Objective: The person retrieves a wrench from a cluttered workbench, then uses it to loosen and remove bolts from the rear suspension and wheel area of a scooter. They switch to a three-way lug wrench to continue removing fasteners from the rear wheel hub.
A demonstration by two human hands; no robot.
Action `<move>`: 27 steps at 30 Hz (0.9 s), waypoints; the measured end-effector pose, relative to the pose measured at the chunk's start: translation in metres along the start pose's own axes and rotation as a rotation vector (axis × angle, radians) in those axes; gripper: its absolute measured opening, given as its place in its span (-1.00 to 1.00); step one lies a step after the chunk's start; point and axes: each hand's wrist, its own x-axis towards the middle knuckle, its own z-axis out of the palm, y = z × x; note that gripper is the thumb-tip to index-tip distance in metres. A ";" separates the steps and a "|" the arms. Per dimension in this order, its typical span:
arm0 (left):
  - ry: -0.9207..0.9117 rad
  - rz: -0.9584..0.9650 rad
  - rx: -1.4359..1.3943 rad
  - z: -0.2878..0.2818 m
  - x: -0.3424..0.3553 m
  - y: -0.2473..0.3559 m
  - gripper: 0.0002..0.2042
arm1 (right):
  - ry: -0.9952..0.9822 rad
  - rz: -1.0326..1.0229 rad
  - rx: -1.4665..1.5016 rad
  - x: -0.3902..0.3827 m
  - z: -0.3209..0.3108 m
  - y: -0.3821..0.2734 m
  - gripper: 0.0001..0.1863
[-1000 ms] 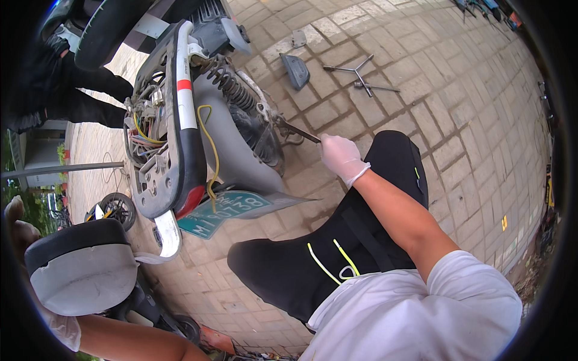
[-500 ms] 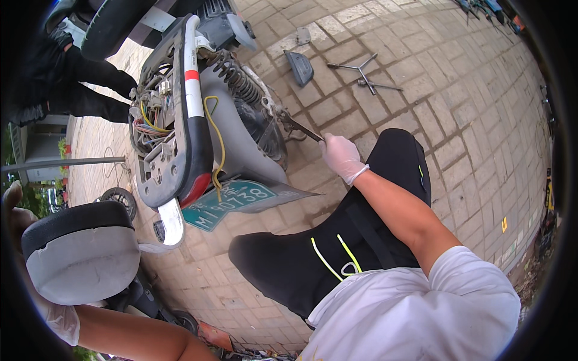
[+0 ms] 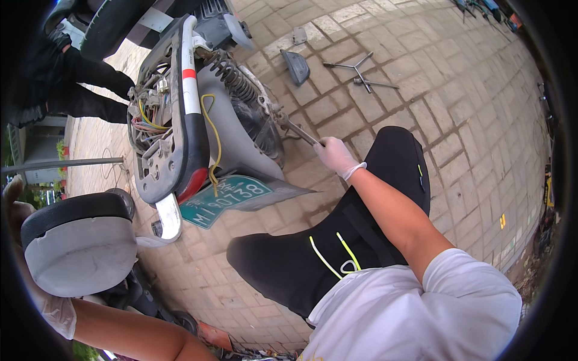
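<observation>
My right hand [image 3: 337, 153], in a pale glove, grips a long metal wrench [image 3: 301, 133] at the fitting below the shock absorber [image 3: 238, 84] on a partly stripped scooter [image 3: 162, 162]. My left hand [image 3: 18, 210], also gloved, is at the far left edge, mostly hidden behind a padded grey-and-black backrest [image 3: 78, 253]; its fingertips look curled round something I cannot make out. Exposed wiring, a loose yellow cable [image 3: 214, 132] and a green licence plate [image 3: 223, 198] are on the scooter's rear.
A Y-shaped socket wrench [image 3: 360, 71] and a dark plastic piece [image 3: 294, 67] lie on the paving. A person in dark trousers [image 3: 90, 96] is beyond the scooter. A horizontal pole [image 3: 60, 165] is at left; tools [image 3: 481, 12] lie at top right.
My right hand and the wrench have shifted only slightly. The backrest at the left sits a little higher in the picture than a second ago.
</observation>
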 end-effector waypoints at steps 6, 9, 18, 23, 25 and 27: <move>0.032 0.010 0.027 0.001 -0.003 0.001 -0.46 | 0.032 0.039 0.038 -0.001 -0.001 -0.006 -0.63; 0.019 -0.005 0.037 0.000 0.000 0.002 -0.46 | 0.058 0.031 0.012 0.004 0.003 -0.005 -0.64; 0.054 -0.001 -0.012 0.002 -0.005 -0.001 -0.48 | 0.204 -0.041 0.152 0.004 0.048 0.007 -0.70; 0.012 0.007 -0.048 -0.001 -0.002 -0.002 -0.48 | 0.226 0.012 0.303 0.001 0.072 0.015 -0.70; 0.016 0.000 -0.049 -0.002 -0.001 -0.003 -0.48 | 0.226 0.075 0.359 -0.001 0.077 0.014 -0.70; -0.010 -0.020 -0.071 -0.003 0.001 -0.003 -0.49 | 0.257 0.016 0.316 -0.002 0.074 0.013 -0.71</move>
